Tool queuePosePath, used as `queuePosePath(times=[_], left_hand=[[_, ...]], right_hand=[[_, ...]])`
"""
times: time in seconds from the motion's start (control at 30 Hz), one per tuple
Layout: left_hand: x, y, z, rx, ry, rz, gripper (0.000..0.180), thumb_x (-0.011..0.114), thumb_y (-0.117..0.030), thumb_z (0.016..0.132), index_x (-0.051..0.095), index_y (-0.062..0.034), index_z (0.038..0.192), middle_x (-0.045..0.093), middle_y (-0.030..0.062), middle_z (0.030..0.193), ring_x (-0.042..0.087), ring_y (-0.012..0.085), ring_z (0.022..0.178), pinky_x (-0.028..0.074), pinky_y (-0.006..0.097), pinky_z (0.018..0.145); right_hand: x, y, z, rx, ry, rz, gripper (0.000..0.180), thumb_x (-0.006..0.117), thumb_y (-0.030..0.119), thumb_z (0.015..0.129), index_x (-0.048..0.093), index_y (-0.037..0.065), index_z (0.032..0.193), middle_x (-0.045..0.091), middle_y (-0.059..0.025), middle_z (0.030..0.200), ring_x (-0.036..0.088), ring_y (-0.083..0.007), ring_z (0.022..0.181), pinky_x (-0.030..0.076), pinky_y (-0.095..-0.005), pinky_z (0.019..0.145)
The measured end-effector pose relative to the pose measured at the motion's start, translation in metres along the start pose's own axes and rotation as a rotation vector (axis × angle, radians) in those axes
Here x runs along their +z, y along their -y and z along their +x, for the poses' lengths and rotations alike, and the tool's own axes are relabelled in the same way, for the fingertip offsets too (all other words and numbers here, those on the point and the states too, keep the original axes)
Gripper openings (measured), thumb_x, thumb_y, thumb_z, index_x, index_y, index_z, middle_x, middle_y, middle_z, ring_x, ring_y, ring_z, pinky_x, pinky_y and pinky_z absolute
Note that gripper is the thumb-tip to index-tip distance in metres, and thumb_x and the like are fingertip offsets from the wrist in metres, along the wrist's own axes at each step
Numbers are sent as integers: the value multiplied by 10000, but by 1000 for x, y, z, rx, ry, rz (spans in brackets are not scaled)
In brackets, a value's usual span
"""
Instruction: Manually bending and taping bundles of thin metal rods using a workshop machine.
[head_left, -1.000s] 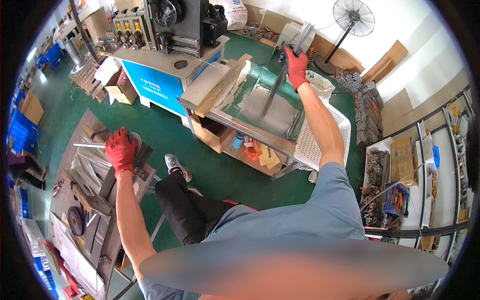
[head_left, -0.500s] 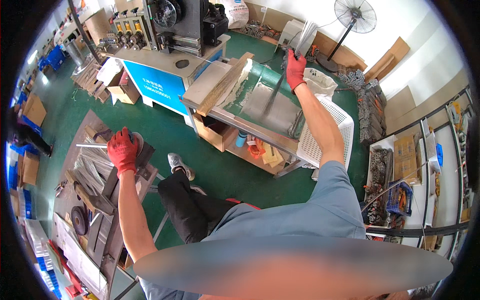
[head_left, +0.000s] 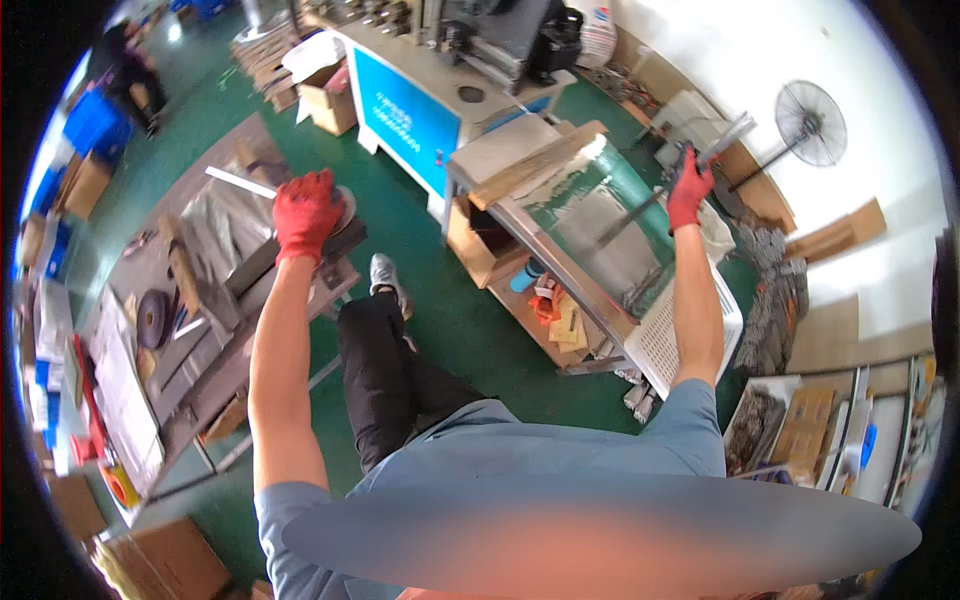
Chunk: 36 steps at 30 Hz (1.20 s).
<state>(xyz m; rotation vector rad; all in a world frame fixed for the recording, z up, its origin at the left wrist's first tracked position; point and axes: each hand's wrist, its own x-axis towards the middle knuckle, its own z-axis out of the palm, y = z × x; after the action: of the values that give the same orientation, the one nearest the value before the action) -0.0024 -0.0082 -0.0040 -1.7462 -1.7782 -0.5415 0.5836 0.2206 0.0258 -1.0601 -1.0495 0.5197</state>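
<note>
My left hand [head_left: 306,215], in a red glove, is closed above the workbench [head_left: 190,160] on the left, and a thin pale strip [head_left: 240,182] juts out from its left side. Beside that glove a round part [head_left: 346,205] shows partly. Off to the right, my right hand [head_left: 690,190], also red-gloved, is closed round a bundle of long thin metal strips [head_left: 735,133]. The lower ends of the bundle slant down over a table with a worn green and grey top [head_left: 610,215]. Motion blurs the bundle.
A white perforated basket [head_left: 655,350] stands at the green-topped table's near right end. Beyond is a machine on a blue-fronted cabinet [head_left: 405,110]. A fan [head_left: 810,122] stands at the far right. Another person [head_left: 130,75] is at the far left. Cardboard boxes [head_left: 165,560] lie at the lower left.
The view has turned, so the surroundings sit further right and the workbench higher. Both hands stay closed; the pale strip now tilts, and the right hand still has the bundle over the green-topped table.
</note>
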Motion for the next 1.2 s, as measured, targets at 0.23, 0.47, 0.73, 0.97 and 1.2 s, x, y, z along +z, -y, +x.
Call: queuePosePath(times=[0.23,0.47,0.73,0.97,1.2], left_hand=[[3,4,-1,-72,69,-64,155,612,-218,698,613,-126,822,655,94,830,644,308,832,519,436,716],[10,2,-6,-54,8,-18,248,657,-249,687,623,-130,902,628,48,807,627,240,803,461,389,724],[-3,-1,-2,-90,158,-2,376,682,-305,692,615,-113,1009,644,62,896,618,243,874,450,395,745],[-58,-56,14,-173,-173,-185,751,699,-411,751,428,-29,1338,518,164,1280,517,306,1169,399,447,965],[-112,-188,2,-239,-52,-893,793,699,-420,809,341,16,1366,502,256,1248,529,414,1117,448,436,947]], right_hand=[[6,13,-7,-51,-57,-243,329,659,259,872,670,-46,995,654,-96,937,595,-187,738,493,-364,639],[4,-5,-1,159,89,156,226,647,258,894,632,41,954,521,-4,686,461,-124,547,388,-295,492],[23,95,3,99,245,234,257,587,349,927,577,97,976,542,-15,705,498,-133,552,397,-286,490],[80,218,-44,188,647,498,345,454,343,991,606,58,1113,458,37,668,411,-65,526,355,-240,490],[188,258,-138,498,722,508,320,501,381,967,641,108,1059,447,68,691,432,-75,552,441,-264,612]])
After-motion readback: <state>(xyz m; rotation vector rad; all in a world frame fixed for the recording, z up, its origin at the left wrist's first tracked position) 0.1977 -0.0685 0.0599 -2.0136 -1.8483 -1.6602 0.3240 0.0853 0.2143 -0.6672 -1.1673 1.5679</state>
